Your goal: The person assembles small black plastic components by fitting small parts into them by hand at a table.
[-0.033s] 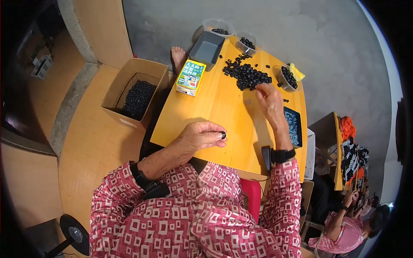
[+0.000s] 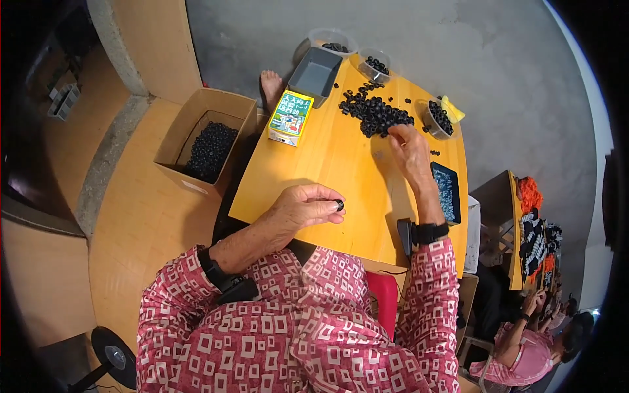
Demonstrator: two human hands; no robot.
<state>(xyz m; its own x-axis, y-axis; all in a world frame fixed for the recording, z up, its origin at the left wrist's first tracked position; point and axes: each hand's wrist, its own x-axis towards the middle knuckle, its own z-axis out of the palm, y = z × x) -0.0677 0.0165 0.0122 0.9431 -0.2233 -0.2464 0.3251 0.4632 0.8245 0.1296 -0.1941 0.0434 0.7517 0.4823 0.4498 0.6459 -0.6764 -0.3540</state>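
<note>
My left hand (image 2: 308,204) is over the near part of the yellow table (image 2: 347,164), thumb and fingers closed on a small round black part (image 2: 339,205). Farther off and to the right, my right hand (image 2: 411,154) is at the near edge of a pile of small black ring-like parts (image 2: 377,112). Its fingers are bent together, and what they pinch, if anything, is hidden.
Clear tubs (image 2: 375,63) (image 2: 440,121) hold more black parts. A grey bin (image 2: 316,75) and a yellow-green carton (image 2: 290,118) stand far left. A dark tray (image 2: 447,190) with small clear pieces lies right. A cardboard box (image 2: 206,134) of black parts stands left. People sit at lower right.
</note>
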